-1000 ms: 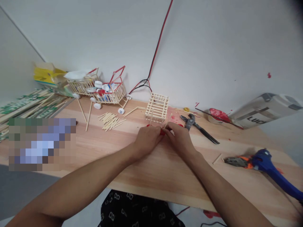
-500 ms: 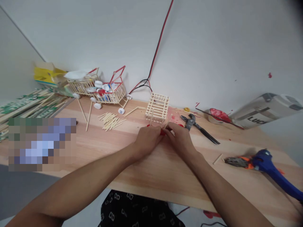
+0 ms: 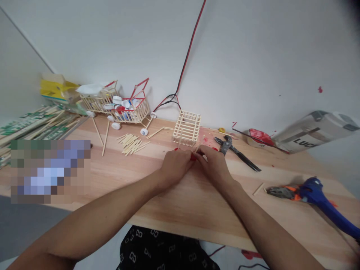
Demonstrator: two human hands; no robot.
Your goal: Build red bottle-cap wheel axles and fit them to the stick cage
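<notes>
My left hand [image 3: 174,166] and my right hand [image 3: 214,165] meet at the middle of the wooden table [image 3: 180,202], fingers curled together. Between their fingertips shows a small red piece [image 3: 193,157], and both hands pinch it. A thin wooden stick pokes up beside my right fingers. Just behind the hands stands a small cage of wooden sticks [image 3: 187,128]. How the red piece is shaped is hidden by my fingers.
Black pliers [image 3: 235,151] lie right of the cage. A blue and orange glue gun [image 3: 315,197] rests at the right edge. A loose stick pile [image 3: 131,143], stick carts with bottle caps [image 3: 120,105], chopstick packs [image 3: 33,123] and a red-and-black wire [image 3: 185,63] lie left and behind.
</notes>
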